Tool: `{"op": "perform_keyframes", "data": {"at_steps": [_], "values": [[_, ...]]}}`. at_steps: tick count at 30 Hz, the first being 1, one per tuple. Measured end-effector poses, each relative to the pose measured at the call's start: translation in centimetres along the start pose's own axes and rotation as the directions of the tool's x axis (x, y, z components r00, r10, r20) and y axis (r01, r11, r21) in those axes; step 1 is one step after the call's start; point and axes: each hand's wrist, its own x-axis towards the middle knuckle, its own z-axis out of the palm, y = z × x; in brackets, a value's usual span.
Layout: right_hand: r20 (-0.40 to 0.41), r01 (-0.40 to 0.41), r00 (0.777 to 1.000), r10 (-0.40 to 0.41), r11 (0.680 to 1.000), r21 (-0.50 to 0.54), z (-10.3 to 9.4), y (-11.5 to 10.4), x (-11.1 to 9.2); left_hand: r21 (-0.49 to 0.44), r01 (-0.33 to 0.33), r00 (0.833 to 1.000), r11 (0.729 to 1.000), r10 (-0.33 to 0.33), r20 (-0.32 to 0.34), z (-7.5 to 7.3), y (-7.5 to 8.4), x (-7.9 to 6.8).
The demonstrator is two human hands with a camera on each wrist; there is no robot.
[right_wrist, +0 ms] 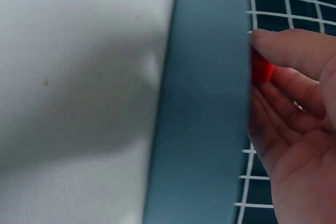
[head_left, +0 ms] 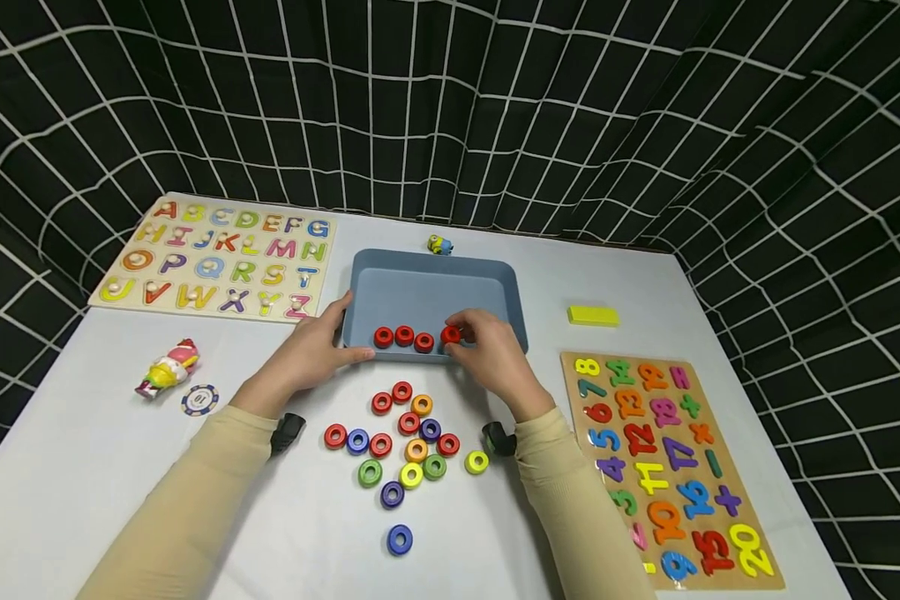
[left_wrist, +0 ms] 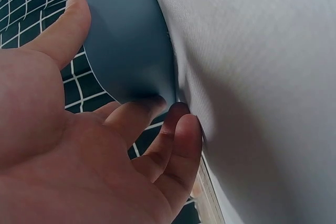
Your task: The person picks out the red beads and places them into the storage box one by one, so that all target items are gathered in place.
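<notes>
A blue-grey tray (head_left: 435,292) lies on the table with three red rings standing in a row along its front inside edge, one of them a red ring (head_left: 383,337) at the left end. My left hand (head_left: 305,354) grips the tray's front left corner, thumb at the front rim and fingers along the left side. In the left wrist view those fingertips (left_wrist: 157,103) touch the outer wall. My right hand (head_left: 491,350) pinches another red ring (head_left: 451,334) between thumb and fingers, just inside the front rim. The right wrist view shows this red ring (right_wrist: 262,67) partly behind the tray wall (right_wrist: 205,98).
Several coloured rings (head_left: 408,423) lie scattered in front of the tray. A letter board (head_left: 221,260) stands at left, a number board (head_left: 667,467) at right. Around them are a doll figure (head_left: 168,367), a poker chip (head_left: 199,400), a yellow block (head_left: 593,316) and a small toy (head_left: 440,244).
</notes>
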Motion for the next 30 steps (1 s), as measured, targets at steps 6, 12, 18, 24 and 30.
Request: {"op": "perform_keyframes", "data": {"at_steps": [6,12,18,24,30], "values": [[0.030,-0.049,0.998,0.049,0.999,-0.019,0.8,1.1,1.4,0.004,0.015,1.000,1.000,-0.015,0.006,0.0,0.2,0.0],[0.032,-0.059,0.998,0.059,0.998,0.003,1.0,1.7,1.4,-0.001,0.019,1.000,1.000,-0.019,0.008,0.0,0.1,0.1],[-0.015,-0.041,0.999,0.042,0.995,0.088,0.3,1.6,0.5,0.011,0.030,1.000,0.999,-0.030,0.004,-0.1,0.1,-0.1],[-0.074,0.008,0.997,0.007,0.982,0.189,-1.5,1.0,-1.4,0.014,0.019,1.000,1.000,-0.019,0.006,0.0,0.2,-0.2],[-0.067,0.033,0.998,-0.021,0.981,0.193,-2.3,0.0,-4.0,0.019,0.009,1.000,1.000,-0.009,0.004,0.0,0.3,-0.3]]}}
